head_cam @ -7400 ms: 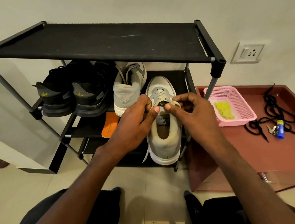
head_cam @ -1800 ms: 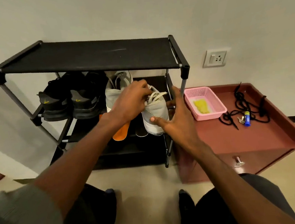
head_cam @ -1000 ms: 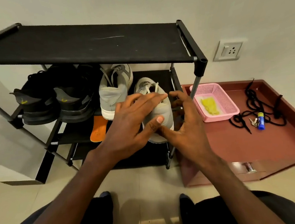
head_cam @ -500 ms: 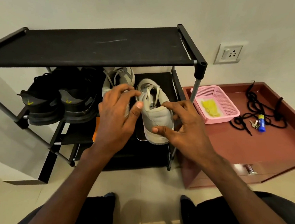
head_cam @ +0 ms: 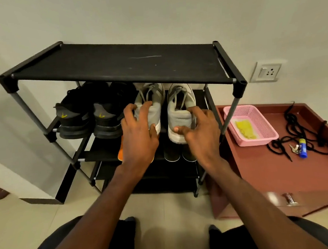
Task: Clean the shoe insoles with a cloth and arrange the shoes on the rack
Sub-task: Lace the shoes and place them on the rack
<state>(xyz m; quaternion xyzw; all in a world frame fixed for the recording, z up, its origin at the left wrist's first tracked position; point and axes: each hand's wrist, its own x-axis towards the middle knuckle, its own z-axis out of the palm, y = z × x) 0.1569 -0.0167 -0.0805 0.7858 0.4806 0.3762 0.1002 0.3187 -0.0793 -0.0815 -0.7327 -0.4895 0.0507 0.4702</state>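
Right grey shoe [head_cam: 181,113] now racked, hands [head_cam: 138,138] spread.

Two grey shoes [head_cam: 180,111] side by side, heels outward, on black rack [head_cam: 115,66]

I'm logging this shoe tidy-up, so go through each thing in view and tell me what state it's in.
Left grey shoe: on rack shelf, heel out, left hand on it.
Right grey shoe: beside it, right hand on heel.
Black shoes: shelved, heels out.
Pink basket: holds yellow cloth.
Top shelf: bare.
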